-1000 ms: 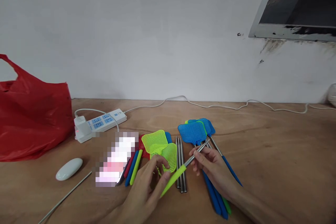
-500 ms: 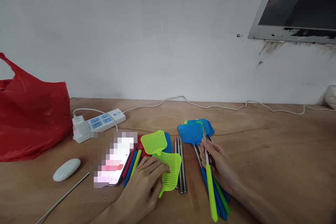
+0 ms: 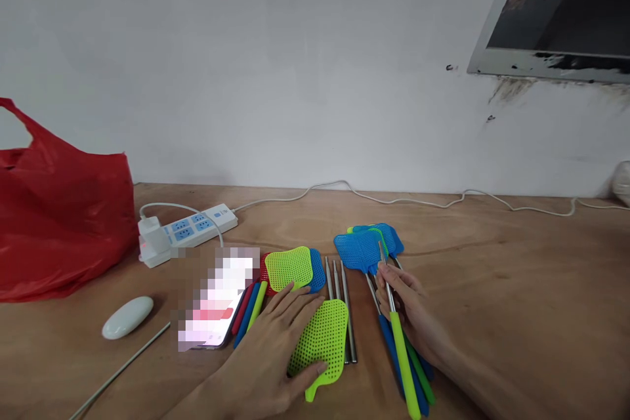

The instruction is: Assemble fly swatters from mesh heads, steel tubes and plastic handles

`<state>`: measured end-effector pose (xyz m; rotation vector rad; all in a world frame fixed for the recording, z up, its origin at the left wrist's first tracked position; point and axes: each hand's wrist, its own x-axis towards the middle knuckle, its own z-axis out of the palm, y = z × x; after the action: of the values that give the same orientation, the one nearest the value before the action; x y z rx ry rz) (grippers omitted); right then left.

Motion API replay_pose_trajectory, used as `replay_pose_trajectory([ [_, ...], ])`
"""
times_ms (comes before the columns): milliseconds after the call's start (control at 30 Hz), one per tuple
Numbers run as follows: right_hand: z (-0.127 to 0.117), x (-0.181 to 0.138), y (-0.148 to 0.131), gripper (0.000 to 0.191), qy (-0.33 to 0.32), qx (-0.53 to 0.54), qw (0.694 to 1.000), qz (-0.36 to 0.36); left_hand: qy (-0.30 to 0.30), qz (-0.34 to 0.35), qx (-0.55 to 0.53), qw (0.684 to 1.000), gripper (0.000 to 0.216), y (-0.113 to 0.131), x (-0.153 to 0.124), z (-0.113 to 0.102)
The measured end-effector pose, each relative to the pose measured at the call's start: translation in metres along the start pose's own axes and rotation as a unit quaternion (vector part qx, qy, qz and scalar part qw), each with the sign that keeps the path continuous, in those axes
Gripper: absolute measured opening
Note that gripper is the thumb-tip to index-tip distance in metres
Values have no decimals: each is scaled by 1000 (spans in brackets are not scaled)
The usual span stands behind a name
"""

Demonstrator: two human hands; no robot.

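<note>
My left hand point(image 3: 275, 348) has a loose yellow-green fly swatter head point(image 3: 325, 338), its thumb lying over the mesh near the narrow neck. The fingers are partly stretched along the head's left side. In my right hand point(image 3: 406, 302) is a metal rod point(image 3: 389, 292) with a yellow-green handle point(image 3: 405, 367), its bare tip pointing away from me. Beneath that hand lie several swatters with blue heads point(image 3: 357, 251) and blue and green handles point(image 3: 418, 367). Between the hands are metal rods point(image 3: 344, 285), partly covered by the loose head.
Beyond my left hand lie another yellow-green head point(image 3: 290, 267), a blue head point(image 3: 319, 272) and coloured handle grips point(image 3: 246, 312). Further left are a blurred phone point(image 3: 221, 302), a white mouse point(image 3: 128, 317), a power strip point(image 3: 197, 226) and a red plastic bag point(image 3: 63, 223). A white cable point(image 3: 413, 201) runs along the wall.
The yellow-green swatter head has moved right and towards me with my left hand, now covering part of the metal rods and turned neck towards me. My right hand is nearly still.
</note>
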<state>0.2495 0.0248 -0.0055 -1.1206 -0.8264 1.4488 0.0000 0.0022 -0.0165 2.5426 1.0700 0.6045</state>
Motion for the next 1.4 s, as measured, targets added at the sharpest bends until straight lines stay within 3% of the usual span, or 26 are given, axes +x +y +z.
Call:
replay_pose_trajectory([
  [200,1,0,1,47,-1,17,1000,4,63,-50,-67,994,71,-4,-4,8],
  [467,-2,3,2,47,-90,-8,996,1,115,-167,-258,945,21,-2,6,-4],
  [733,-5,0,1,42,-275,-9,954,115,208,-247,-374,870,38,-5,10,-2],
  [867,-4,-6,-4,38,-327,-48,935,126,253,-272,-388,843,43,-14,11,-1],
  [1000,-6,-7,-4,39,-349,-61,927,124,270,-264,-419,825,42,-20,12,1],
  [1400,-6,-7,-5,37,-360,-79,922,119,288,-267,-393,832,39,-11,13,-7],
])
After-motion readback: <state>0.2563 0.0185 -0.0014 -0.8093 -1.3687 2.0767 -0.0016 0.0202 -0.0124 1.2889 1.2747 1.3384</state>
